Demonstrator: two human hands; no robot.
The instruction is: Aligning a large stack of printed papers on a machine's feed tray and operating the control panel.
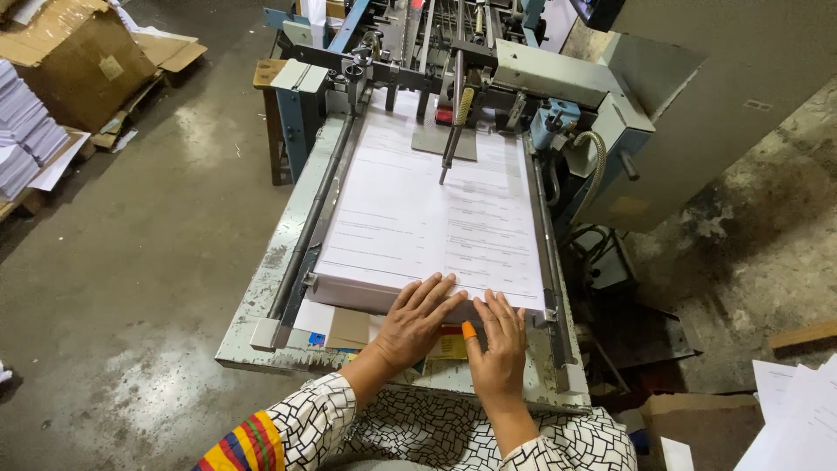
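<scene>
white printed paper stack (pixel 427 218) already sits squared on the grey metal feeder worktop (pixel 261 296), both hands, left hand (pixel 417 321) and right hand (pixel 499 344), pressing flat and open against its near edge, gripping nothing.

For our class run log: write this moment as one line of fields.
left hand: flat on paper stack near edge | right hand: same edge, orange thumb cot | stack: on feeder table | cardboard box: floor

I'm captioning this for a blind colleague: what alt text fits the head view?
Seen from above, a person's left hand and right hand press flat on the near edge of a thick stack of printed sheets lying on a metal machine table. Cardboard boxes sit on the concrete floor.
</scene>
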